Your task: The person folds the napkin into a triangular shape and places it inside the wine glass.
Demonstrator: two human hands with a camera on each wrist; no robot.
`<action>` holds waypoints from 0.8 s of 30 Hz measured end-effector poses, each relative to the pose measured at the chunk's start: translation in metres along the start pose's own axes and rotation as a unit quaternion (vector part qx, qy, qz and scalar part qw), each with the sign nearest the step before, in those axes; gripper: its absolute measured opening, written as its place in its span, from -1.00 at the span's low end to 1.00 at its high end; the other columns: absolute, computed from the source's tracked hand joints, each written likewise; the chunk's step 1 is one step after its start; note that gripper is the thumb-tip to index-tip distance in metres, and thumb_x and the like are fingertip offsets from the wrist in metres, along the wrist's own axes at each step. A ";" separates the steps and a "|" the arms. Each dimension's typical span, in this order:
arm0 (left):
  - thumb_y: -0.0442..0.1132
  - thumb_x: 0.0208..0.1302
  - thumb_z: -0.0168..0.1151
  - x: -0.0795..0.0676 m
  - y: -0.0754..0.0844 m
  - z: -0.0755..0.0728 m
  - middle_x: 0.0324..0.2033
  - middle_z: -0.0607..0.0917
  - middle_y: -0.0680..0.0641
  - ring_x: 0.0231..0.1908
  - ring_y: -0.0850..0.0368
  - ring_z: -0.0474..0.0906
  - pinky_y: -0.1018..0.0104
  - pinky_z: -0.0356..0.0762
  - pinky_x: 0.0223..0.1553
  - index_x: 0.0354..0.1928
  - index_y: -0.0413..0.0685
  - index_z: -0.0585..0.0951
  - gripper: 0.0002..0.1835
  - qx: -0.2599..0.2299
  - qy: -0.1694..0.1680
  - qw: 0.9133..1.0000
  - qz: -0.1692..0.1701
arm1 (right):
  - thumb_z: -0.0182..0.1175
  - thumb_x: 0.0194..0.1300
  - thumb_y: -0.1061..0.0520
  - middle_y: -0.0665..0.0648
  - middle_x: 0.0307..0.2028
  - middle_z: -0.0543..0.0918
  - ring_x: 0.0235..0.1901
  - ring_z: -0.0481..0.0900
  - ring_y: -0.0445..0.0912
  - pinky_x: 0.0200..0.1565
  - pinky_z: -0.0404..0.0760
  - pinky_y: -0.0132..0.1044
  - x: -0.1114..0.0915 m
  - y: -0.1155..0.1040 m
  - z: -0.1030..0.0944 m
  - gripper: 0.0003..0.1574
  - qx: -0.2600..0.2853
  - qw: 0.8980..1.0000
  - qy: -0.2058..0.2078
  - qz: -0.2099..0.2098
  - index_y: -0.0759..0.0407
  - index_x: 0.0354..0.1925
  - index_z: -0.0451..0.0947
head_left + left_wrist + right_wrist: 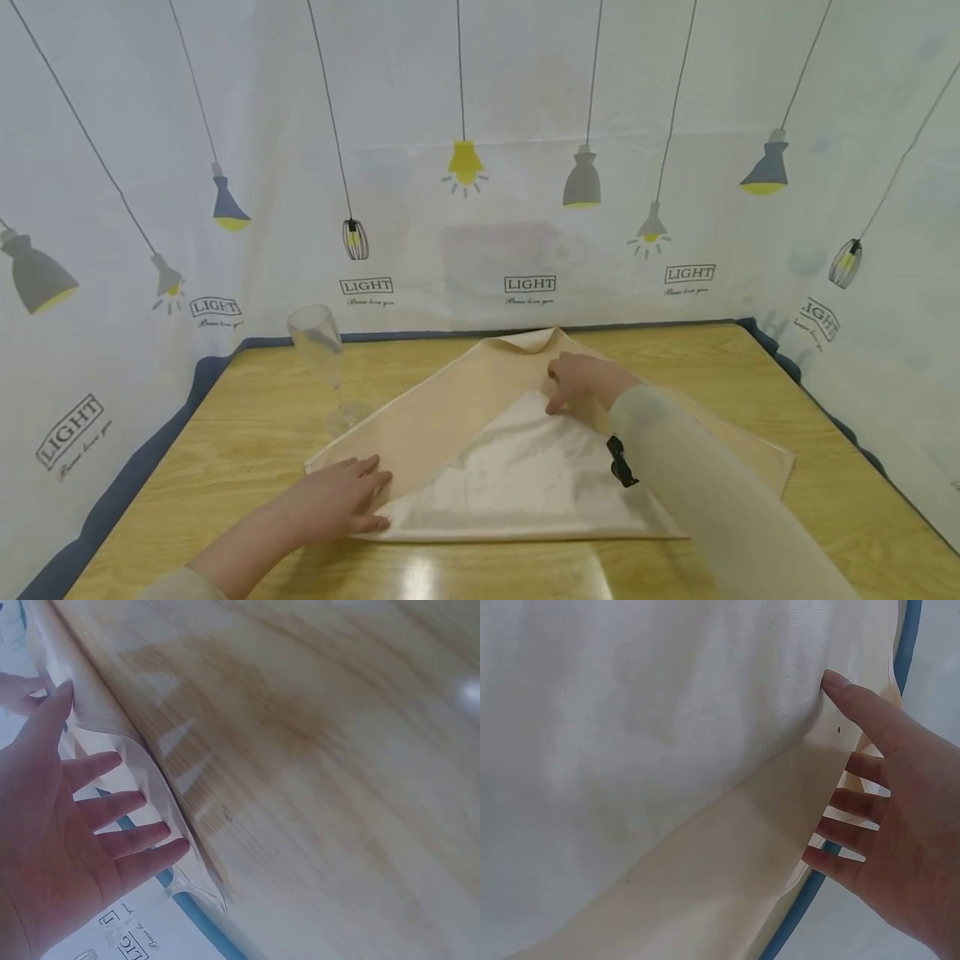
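Observation:
A satiny cream cloth [517, 483] lies folded on the wooden table, its pale flap over a peach layer [435, 417]. My left hand [341, 500] rests on the cloth's near left corner with fingers spread; the left wrist view shows the thumb and fingers [124, 806] along the cloth's edge. Over the upper part of the cloth, my right hand [581, 382] touches it near the flap's tip. In the right wrist view the thumb [855, 701] lies at the flap's edge, and the other fingers stand apart at the edge of the peach layer.
A clear stemmed glass [318, 346] stands behind the cloth's left side, its foot close to the cloth's edge. The wooden table [202, 500] meets a white curtain [420, 200] printed with lamps and edged in blue. A black clip-like piece [621, 461] sits on the right sleeve.

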State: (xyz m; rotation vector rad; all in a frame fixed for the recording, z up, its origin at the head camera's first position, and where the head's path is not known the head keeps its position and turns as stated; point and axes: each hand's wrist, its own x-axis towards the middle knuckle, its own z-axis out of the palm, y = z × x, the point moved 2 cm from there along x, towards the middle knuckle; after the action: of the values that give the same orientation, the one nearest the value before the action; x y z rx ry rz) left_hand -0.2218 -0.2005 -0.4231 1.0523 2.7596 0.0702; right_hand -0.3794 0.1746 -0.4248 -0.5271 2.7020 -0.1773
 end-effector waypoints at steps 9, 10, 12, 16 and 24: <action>0.24 0.27 0.17 0.001 -0.001 0.001 0.20 0.44 -0.44 0.16 -0.40 0.39 -0.18 0.36 0.14 0.21 -0.31 0.49 -0.24 0.000 0.005 1.000 0.010 | 0.36 0.18 -0.13 0.20 -0.06 0.48 -0.08 0.50 0.08 0.03 0.47 0.00 0.004 0.004 0.002 -0.30 -0.024 0.999 0.024 -0.006 0.24 0.13 0.45; 0.24 0.28 0.17 0.000 -0.001 0.001 0.21 0.43 -0.43 0.17 -0.39 0.39 -0.17 0.36 0.14 0.21 -0.31 0.49 -0.25 -0.001 0.005 1.000 0.009 | 0.34 0.20 -0.13 0.19 -0.08 0.49 -0.11 0.50 0.06 0.01 0.48 -0.02 0.003 0.005 0.002 -0.36 -0.033 0.999 0.028 -0.011 0.22 0.10 0.47; 0.23 0.28 0.17 0.000 -0.001 0.001 0.21 0.44 -0.43 0.17 -0.38 0.39 -0.17 0.37 0.14 0.21 -0.30 0.49 -0.26 -0.001 0.006 1.000 0.009 | 0.33 0.23 -0.11 0.13 -0.16 0.52 -0.17 0.51 0.02 -0.06 0.50 -0.06 0.000 0.005 0.000 -0.50 -0.040 0.999 0.030 -0.018 0.19 -0.02 0.52; 0.21 0.27 0.20 0.000 0.000 0.001 0.20 0.45 -0.42 0.16 -0.39 0.40 -0.18 0.38 0.13 0.20 -0.29 0.50 -0.28 0.000 0.016 1.000 0.004 | 0.35 0.22 -0.09 0.03 -0.35 0.57 -0.34 0.51 -0.07 -0.21 0.51 -0.14 -0.011 0.004 -0.004 -0.67 -0.024 1.000 -0.002 -0.010 0.13 -0.32 0.56; 0.13 0.19 0.33 0.000 0.002 0.000 0.06 0.59 -0.24 0.04 -0.19 0.54 -0.04 0.50 0.02 0.01 -0.16 0.61 -0.46 0.013 0.031 0.999 0.006 | 0.34 0.21 0.00 -0.07 -0.62 0.43 -0.58 0.29 -0.18 -0.46 0.33 -0.31 -0.025 0.005 0.001 -0.66 -0.004 0.998 -0.066 -0.005 0.11 -0.59 0.53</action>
State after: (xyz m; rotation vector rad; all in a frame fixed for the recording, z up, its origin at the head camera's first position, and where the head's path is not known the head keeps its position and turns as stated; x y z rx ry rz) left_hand -0.2205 -0.1992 -0.4228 1.0906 2.8165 0.0693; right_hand -0.3594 0.1883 -0.4179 -0.5342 2.5730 -0.1298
